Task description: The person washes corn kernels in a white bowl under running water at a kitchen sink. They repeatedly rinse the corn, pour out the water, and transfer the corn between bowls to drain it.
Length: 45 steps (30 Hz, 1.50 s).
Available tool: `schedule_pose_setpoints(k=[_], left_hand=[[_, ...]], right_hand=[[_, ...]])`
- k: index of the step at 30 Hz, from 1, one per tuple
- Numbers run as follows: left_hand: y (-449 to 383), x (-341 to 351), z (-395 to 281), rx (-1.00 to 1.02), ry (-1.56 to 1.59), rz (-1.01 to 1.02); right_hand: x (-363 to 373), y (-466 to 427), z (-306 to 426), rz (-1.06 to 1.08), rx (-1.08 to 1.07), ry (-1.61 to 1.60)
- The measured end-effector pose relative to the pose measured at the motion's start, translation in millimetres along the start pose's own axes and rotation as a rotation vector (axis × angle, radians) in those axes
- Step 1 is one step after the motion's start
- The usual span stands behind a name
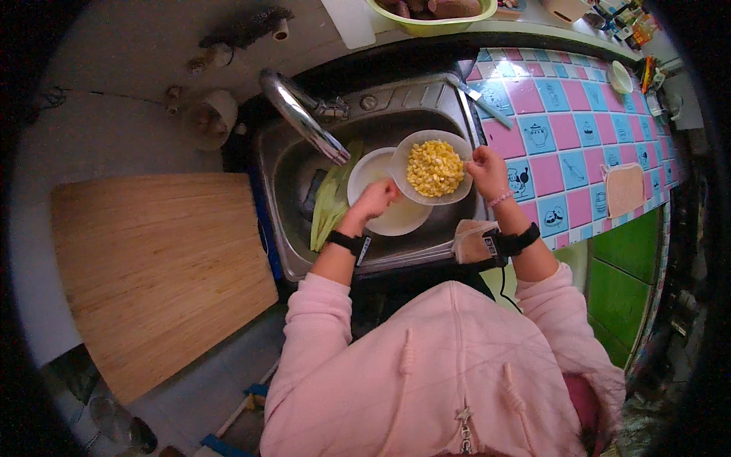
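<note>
My right hand (486, 171) grips the right rim of a pale translucent bowl or strainer (402, 165) that holds yellow corn kernels (436, 168). This vessel is over the right side of a larger white bowl (371, 163) in the steel sink (285, 228). Cloudy liquid shows inside the white bowl. Over that bowl's left part is my left hand (374, 200), blurred, its fingers curled near the left edge of the corn vessel. Whether those fingers hold anything is unclear. Green corn husks (334, 200) lie in the sink, left of the white bowl.
A chrome faucet (302, 117) arches over the sink. On the tiled-pattern counter (548, 125) lies a knife (482, 103) by the sink edge. Cloths (625, 191) hang at the front. A wooden board (160, 274) stands left; a yellow-green basin (434, 25) sits behind.
</note>
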<state>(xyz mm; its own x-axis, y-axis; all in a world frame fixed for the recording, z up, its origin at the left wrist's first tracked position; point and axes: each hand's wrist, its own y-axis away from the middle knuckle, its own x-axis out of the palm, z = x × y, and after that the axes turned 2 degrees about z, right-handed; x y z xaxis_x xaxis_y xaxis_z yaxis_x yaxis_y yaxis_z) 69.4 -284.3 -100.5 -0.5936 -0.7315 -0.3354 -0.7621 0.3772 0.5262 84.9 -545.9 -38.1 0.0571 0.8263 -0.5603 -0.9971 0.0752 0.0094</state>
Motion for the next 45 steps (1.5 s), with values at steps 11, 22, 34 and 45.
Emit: schedule_pose_setpoints(k=[11,22,34,45], left_hand=[[46,-12,-130,0.628,-0.776,-0.234],[21,-43,-19,0.163,-0.177,-0.746],[-50,15,77,0.262,-0.368,-0.378],[-32,26,81,0.145,-0.788,-0.074]], right_hand=[[8,2,14,0.087,-0.024,-0.058],[1,-4,-3,-0.073,0.042,-0.043],[-7,-3,-15,-0.088,0.110,-0.053],[-7,1,-18,-0.043,0.171,-0.035]])
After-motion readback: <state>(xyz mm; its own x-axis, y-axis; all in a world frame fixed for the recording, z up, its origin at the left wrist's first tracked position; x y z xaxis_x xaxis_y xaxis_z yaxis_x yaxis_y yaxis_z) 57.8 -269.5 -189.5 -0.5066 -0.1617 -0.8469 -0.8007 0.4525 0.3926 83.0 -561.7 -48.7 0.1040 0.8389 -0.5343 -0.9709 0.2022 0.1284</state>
